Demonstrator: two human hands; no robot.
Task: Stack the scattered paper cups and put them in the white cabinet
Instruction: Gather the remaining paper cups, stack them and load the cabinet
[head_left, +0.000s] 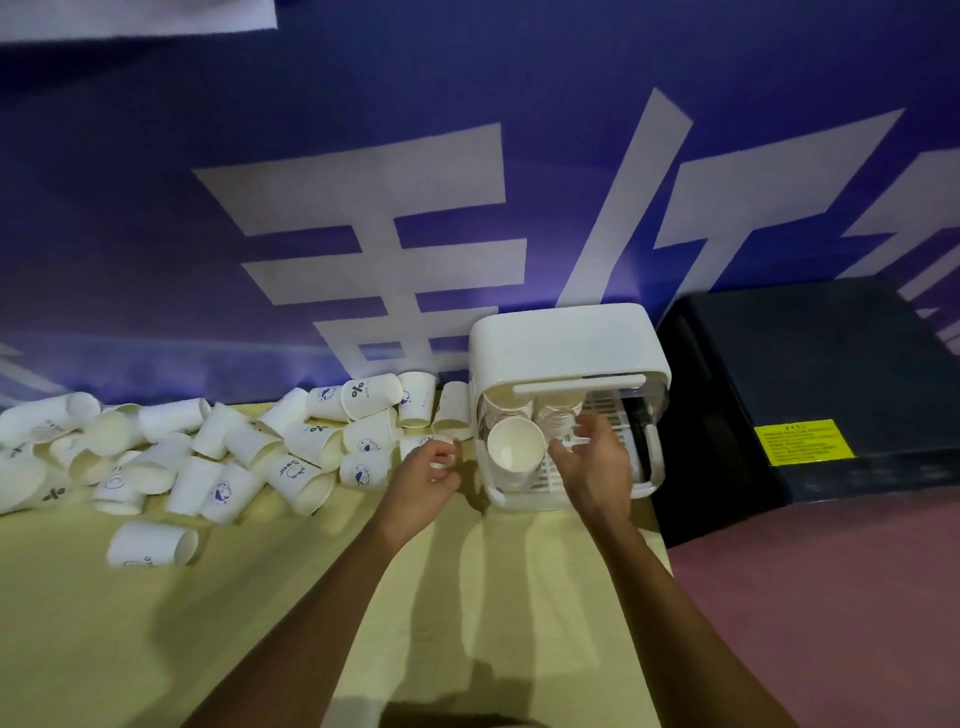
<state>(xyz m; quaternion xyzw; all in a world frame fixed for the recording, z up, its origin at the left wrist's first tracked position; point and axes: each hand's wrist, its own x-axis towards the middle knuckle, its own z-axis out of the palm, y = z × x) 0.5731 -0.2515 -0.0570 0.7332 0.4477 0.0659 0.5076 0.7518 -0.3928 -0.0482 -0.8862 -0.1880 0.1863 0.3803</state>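
Currently, the scattered paper cups (208, 457) lie in a loose pile along the far edge of the table (260, 623), most of them on their sides, some touching and overlapping. One single cup (153, 543) lies apart from the pile, nearer the person.

At the right end of the pile, the left hand (423, 475) has its fingers and thumb curled round one small cup (440, 451); only the cup's white rim shows between the fingers.

The white cabinet (561, 343) stands just beside the pile, at the right edge of the table. Its clear front flap is raised, with the white handle bar (576, 387) across the top of the opening. Inside, a front stack (514, 452) leans with its mouth toward the camera, at the left of the opening. A rear stack (558, 413) stands behind it, to the right. The slatted white rack (550, 475) forms the cabinet floor.

The right hand (597, 467) is in front of the opening, to the right of the front stack. Its fingers are spread and relaxed and hold nothing; their tips are blurred.

A pale yellow cloth covers the table. A blue banner (363, 156) with large white characters hangs behind it. A black case (805, 374) with a yellow label (802, 441) stands to the right of the cabinet, on a reddish floor (831, 597).
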